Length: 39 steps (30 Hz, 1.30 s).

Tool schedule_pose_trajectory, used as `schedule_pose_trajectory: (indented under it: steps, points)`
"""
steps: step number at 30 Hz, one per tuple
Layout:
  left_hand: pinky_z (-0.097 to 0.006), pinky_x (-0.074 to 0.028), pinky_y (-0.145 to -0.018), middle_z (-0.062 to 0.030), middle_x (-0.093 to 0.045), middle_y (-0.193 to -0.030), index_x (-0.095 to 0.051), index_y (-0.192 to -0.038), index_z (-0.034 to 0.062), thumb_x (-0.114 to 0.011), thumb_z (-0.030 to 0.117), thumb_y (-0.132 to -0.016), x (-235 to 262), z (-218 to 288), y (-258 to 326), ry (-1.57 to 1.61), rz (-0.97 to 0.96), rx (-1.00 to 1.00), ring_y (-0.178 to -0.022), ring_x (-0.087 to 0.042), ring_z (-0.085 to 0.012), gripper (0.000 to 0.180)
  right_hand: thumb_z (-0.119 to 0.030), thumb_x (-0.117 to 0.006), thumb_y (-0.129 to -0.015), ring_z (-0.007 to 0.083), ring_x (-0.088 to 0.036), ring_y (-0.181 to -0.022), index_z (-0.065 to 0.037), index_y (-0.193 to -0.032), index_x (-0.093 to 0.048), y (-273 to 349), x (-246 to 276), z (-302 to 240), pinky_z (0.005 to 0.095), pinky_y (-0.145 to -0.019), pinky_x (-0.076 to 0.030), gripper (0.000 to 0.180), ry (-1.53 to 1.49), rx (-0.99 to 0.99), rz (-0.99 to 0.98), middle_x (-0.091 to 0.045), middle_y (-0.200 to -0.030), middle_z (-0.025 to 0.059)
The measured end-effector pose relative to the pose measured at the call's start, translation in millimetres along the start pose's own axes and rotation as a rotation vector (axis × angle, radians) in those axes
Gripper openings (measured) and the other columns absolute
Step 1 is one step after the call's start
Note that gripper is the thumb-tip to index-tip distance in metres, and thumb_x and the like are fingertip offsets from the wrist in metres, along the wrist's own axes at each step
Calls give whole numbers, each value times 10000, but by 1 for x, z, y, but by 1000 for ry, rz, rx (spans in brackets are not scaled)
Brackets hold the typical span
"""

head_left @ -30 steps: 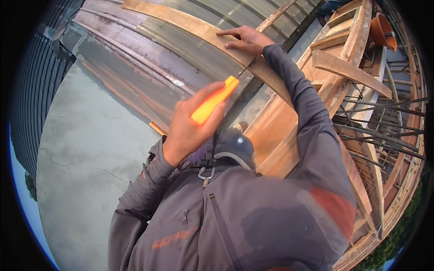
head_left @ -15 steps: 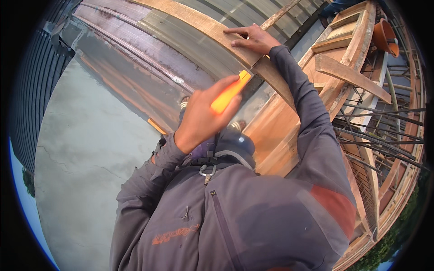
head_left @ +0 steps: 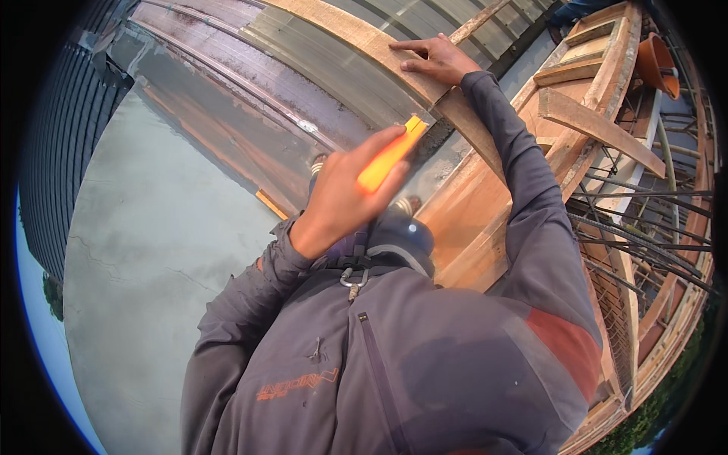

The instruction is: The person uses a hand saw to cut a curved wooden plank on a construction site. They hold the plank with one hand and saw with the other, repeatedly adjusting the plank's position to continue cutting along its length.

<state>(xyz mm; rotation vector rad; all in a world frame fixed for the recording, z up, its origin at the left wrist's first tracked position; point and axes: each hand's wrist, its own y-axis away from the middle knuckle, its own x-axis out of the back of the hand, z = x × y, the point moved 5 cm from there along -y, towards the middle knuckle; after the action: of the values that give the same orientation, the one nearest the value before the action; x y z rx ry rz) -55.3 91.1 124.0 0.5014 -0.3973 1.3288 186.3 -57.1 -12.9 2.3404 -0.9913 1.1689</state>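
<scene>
My left hand (head_left: 343,189) is closed around a tool with a bright orange-yellow handle (head_left: 387,161). The handle's slotted end points toward a long wooden plank (head_left: 345,34), close to a line where the wood turns darker. What kind of tool it is I cannot make out, as its working part does not show. My right hand (head_left: 441,61) lies on top of the plank just beyond that line, thumb and forefinger stretched out and apart. From there the darker wood continues under my right forearm.
Corrugated roof sheets (head_left: 318,68) lie beyond the plank. A smooth grey slab (head_left: 167,220) spreads at left. Wooden formwork (head_left: 599,98), a loose board (head_left: 599,130), steel bars (head_left: 644,243) and an orange bucket (head_left: 657,64) stand at right. Dark clothing of another person (head_left: 580,11) shows at top right.
The whole view has shifted slightly, so both hands and the plank appear a little farther right. The grip on the orange-yellow tool and the right hand's place on the plank look the same.
</scene>
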Motion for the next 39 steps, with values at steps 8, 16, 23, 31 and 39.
schedule_pose_trajectory:
  steps: [8, 16, 23, 31, 39]
  points:
    - [-355, -591, -789, -234, -778, -1051, -691, -1359, 45, -738, 89, -930, 5, -12, 0, 182, 73, 64, -878, -806, -281, 433, -442, -686, -1005, 354, -658, -1292, -332, -1487, -659, -1, -5, -40, 624, -1309, -166, 495, -82, 67, -51, -756, -1304, 152]
    - [-271, -582, -801, -153, -809, -1133, -648, -1412, -16, -658, 25, -927, 87, 45, 108, 84, 18, 70, -801, -790, -183, 487, -400, -747, -1004, 245, -722, -1021, -286, -1494, -667, 8, 7, 13, 366, -986, -562, 510, -155, -44, 48, -774, -1211, 144]
    - [-327, -565, -731, -178, -765, -902, -662, -1410, 68, -716, 144, -964, -11, 6, -28, 7, 142, -164, -790, -766, -189, 456, -371, -759, -997, 186, -685, -1027, -273, -1502, -662, -10, 17, 0, 335, -954, -562, 523, -202, -34, 9, -759, -1183, 118]
    - [-281, -578, -784, -176, -796, -1138, -653, -1407, -19, -655, 16, -914, 74, 48, 72, 33, -30, -65, -836, -774, -167, 495, -356, -734, -989, 270, -709, -1115, -284, -1508, -652, 3, 19, 1, 377, -1010, -548, 530, -218, -88, -5, -750, -1283, 156]
    - [-332, -568, -729, -181, -788, -1003, -665, -1391, 13, -702, 105, -937, 26, 31, 14, 5, 13, -86, -757, -749, -244, 464, -356, -729, -961, 361, -698, -1212, -264, -1480, -668, 1, 10, -2, 423, -1071, -521, 531, -226, -66, 4, -736, -1329, 188]
